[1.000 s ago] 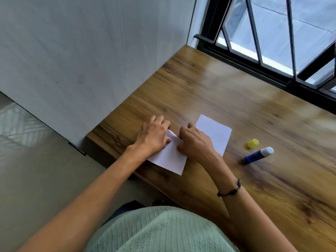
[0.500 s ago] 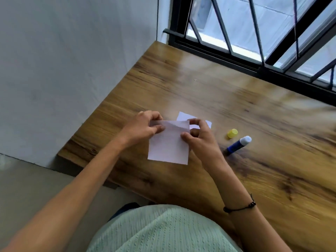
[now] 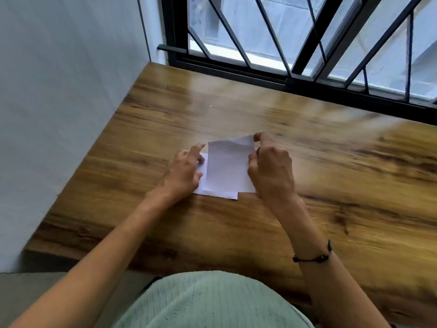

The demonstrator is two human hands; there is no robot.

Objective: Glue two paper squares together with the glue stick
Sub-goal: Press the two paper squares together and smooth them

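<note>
The person sits at a wooden bench (image 3: 307,176) with both bare hands working at its middle. The right hand (image 3: 272,171) pinches the upper paper square (image 3: 227,166) along its 3 o'clock edge, thumb and fingers curled onto the far corner at about 1 o'clock, so that corner lifts and curls off the surface. The upper square lies over the lower paper square (image 3: 216,194), shifted slightly toward 3 o'clock, leaving a thin strip of the lower one showing along the 6 o'clock edge and another sliver at 9 o'clock. The left hand (image 3: 186,171) rests at the 9 o'clock side of the papers with its fingers spread and loosely bent, fingertips touching the exposed sliver of the lower square; it is released, gripping nothing that can be seen. A dark bracelet (image 3: 314,256) circles the right wrist. At 12 o'clock, beyond the bench, stands a window with black metal bars (image 3: 307,31); a pale wall (image 3: 59,91) runs along the 9 o'clock side. A light green garment (image 3: 212,301) fills the 6 o'clock edge of the view
</note>
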